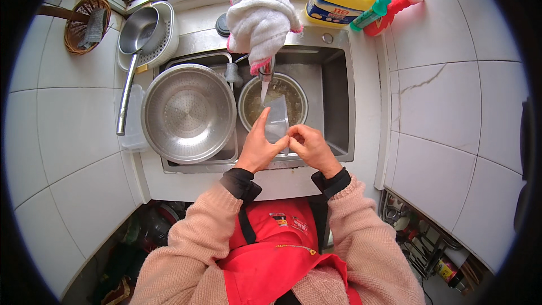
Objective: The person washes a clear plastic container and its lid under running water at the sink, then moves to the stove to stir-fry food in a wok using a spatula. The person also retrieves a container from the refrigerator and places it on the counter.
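Over the steel sink (333, 101) my left hand (257, 147) and my right hand (310, 148) together hold a clear plastic bag (278, 118). The bag's mouth sits under a thin stream of water from the tap (265, 70), which is wrapped in a white and pink cloth (259, 17). Below the bag stands a round pot (293, 96) with murky water in it. My left thumb and fingers pinch the bag's left edge; my right fingers grip its lower right edge.
A large steel colander (189, 113) fills the sink's left side. Behind it a ladle (135, 39) rests in a white strainer (166, 39). A yellow detergent jug (341, 0) and red and green bottles (389, 11) stand at the back. A wicker basket (84, 22) sits far left on the tiled counter (68, 135).
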Demonstrator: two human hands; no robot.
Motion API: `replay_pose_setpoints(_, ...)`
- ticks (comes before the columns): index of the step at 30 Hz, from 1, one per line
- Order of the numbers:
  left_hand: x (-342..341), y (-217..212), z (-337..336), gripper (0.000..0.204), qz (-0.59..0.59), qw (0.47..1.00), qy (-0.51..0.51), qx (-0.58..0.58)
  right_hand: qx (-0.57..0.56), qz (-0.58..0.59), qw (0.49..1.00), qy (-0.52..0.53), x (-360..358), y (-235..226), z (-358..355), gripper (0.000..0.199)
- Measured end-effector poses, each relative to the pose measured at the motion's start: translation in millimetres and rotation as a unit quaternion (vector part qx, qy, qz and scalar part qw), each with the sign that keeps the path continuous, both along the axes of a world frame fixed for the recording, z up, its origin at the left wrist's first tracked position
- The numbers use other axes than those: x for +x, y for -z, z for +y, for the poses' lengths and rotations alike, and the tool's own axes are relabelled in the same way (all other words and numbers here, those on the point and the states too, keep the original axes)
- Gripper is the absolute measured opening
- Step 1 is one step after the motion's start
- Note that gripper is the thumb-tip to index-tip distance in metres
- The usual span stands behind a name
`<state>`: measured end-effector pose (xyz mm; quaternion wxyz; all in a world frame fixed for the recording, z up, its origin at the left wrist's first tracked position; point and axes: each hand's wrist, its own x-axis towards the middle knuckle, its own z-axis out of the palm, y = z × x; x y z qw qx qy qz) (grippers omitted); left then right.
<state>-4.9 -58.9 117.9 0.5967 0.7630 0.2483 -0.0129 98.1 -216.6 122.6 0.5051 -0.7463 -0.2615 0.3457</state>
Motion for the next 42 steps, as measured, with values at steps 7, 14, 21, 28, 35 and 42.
replay_pose_setpoints(7,0.5,0.9,-7.2,0.081,0.048,0.996,0.026,0.069,-0.041,-0.083,0.994,-0.054,0.9,-10.6,-0.7,0.011)
replay_pose_setpoints(14,-5.5,4.3,-10.7,0.085,0.034,0.995,-0.045,-0.079,-0.046,-0.066,0.995,-0.05,-4.2,-9.0,-1.6,0.013)
replay_pose_setpoints(21,-7.4,0.5,1.6,0.086,0.046,0.992,-0.028,-0.115,-0.046,-0.012,0.997,-0.064,0.0,-14.9,5.2,0.013)
replay_pose_setpoints(28,-2.4,-0.1,-9.2,0.069,0.048,0.993,-0.105,-0.022,-0.037,-0.196,0.974,-0.11,-2.6,-14.4,21.2,0.014)
replay_pose_setpoints(35,-8.9,2.1,-13.4,0.061,0.027,0.994,-0.088,0.061,-0.062,-0.017,0.996,-0.057,-7.4,-6.5,13.8,0.015)
replay_pose_setpoints(42,-10.4,4.1,-14.2,0.058,0.003,0.992,-0.07,0.106,-0.067,-0.046,0.996,-0.046,-15.6,-7.1,10.2,0.015)
